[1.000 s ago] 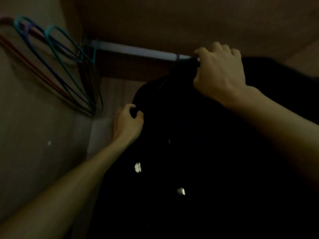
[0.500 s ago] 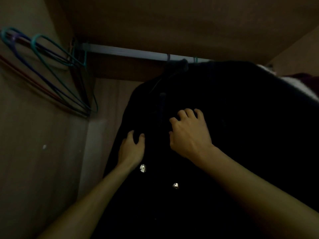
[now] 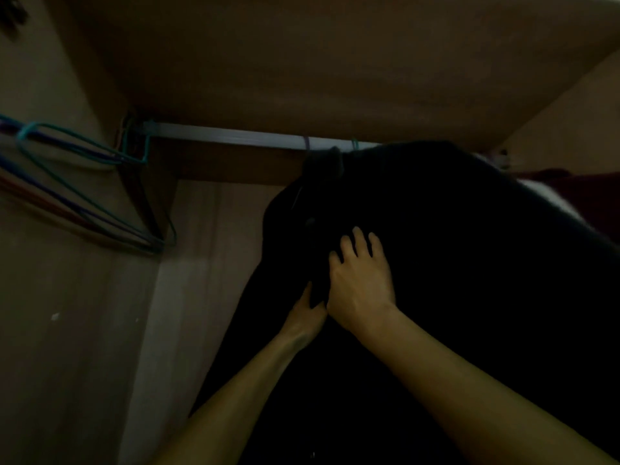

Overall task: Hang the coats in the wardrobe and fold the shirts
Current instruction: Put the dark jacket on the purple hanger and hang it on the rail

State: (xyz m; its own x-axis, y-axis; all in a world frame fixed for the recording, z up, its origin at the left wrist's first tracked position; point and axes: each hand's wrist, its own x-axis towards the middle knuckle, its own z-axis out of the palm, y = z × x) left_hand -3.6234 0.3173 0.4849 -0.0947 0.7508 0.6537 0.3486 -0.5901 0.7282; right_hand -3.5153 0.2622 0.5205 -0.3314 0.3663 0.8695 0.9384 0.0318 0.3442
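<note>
A black coat [image 3: 453,263] hangs from the pale wardrobe rail [image 3: 235,135] by a hanger hook near the rail's right part. My right hand [image 3: 360,280] lies on the coat's front with its fingers spread and slightly bent into the cloth. Just below and left of it, my left hand [image 3: 307,313] pinches a fold of the coat's front edge, its fingers partly hidden in the dark cloth. The wardrobe is dim and the coat's details are hard to make out.
Several empty wire hangers [image 3: 84,193], blue, teal and red, hang bunched at the rail's left end against the wooden side wall [image 3: 67,330]. A wooden shelf [image 3: 335,62] sits just above the rail. Other garments [image 3: 587,203], white and dark red, show at the far right.
My right hand came down from the rail and hanger hook to the coat's front. My left hand shifted right along the coat, and now touches my right hand. The coat's buttons are out of sight.
</note>
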